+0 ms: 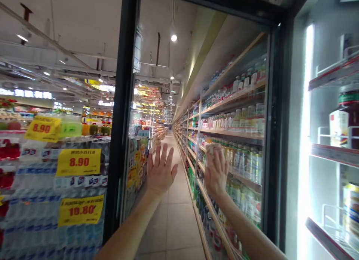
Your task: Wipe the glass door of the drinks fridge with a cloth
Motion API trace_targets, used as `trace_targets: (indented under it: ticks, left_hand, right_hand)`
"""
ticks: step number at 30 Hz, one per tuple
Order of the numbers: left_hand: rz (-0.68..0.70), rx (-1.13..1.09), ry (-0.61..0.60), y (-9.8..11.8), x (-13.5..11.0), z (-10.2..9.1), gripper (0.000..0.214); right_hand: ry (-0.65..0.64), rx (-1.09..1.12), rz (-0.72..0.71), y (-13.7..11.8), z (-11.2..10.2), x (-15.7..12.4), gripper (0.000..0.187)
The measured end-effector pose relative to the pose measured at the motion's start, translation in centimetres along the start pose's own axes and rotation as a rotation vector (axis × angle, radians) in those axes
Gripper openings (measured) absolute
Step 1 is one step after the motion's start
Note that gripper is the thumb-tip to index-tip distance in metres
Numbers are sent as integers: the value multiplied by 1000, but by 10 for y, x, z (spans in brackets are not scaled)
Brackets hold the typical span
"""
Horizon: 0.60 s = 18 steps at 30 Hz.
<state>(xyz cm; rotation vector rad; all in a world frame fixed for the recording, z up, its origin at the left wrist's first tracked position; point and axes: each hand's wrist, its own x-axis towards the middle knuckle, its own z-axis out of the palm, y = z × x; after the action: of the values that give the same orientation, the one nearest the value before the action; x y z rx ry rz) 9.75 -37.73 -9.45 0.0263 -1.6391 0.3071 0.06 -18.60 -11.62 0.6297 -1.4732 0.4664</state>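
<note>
A black-framed glass door (123,114) of a refrigerated cabinet stands open in front of me, and I look through its pane. My left hand (161,170) is raised to the glass with its palm forward and fingers spread, holding nothing. To its right, my right hand (216,176) presses a pale, crumpled cloth (214,149) against the pane. Its fingers lie over the cloth and hide most of it; they are slightly blurred.
At right is the lit cabinet interior, with shelf edges (333,154) and a dark bottle (352,116). Beyond the glass runs a tiled aisle (176,215) beside long shelves of bottles (244,155). At left are stacked bottle packs (36,207) with yellow price signs (79,162).
</note>
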Motion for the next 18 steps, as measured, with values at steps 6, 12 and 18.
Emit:
trace_targets:
  ticks: [6,12,18]
  left_hand:
    - [-3,-10,-13,0,0,-3,56]
    - [7,-2,1,1,0,-5,62]
    - [9,-13,15,2,0,-7,66]
  right_hand:
    - [-20,36,-46,-7,0,-9,58]
    - [-57,18,-60,2,-4,-5,60]
    - [37,-69,217,56,-8,-11,52]
